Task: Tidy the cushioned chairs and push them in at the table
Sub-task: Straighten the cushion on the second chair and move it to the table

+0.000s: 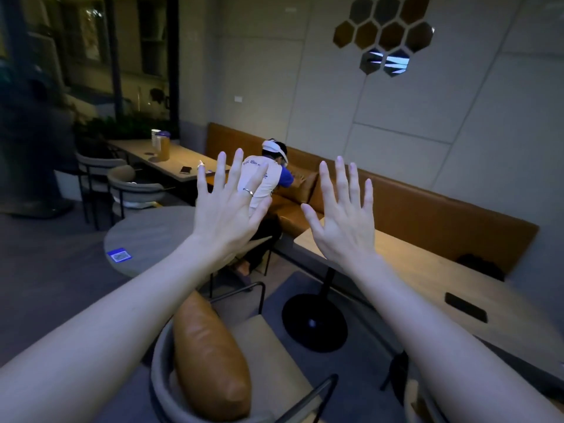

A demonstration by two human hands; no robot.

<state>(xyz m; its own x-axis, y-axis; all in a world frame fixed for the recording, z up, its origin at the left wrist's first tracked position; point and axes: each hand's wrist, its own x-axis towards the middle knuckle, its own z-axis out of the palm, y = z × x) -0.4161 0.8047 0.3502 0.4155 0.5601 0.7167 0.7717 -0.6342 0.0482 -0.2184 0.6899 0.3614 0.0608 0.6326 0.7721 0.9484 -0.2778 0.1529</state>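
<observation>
Left hand and right hand raised in air, fingers spread wide, holding nothing. Below them: grey curved-back cushioned chair, tan leather cushion upright against its backrest. Chair stands near long pale wooden table, not pushed in.

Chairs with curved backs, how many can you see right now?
3 clearly: the near chair below the hands, holding a tan cushion, and two grey chairs at the long table on the left. A dark frame at bottom right may be another.
</observation>
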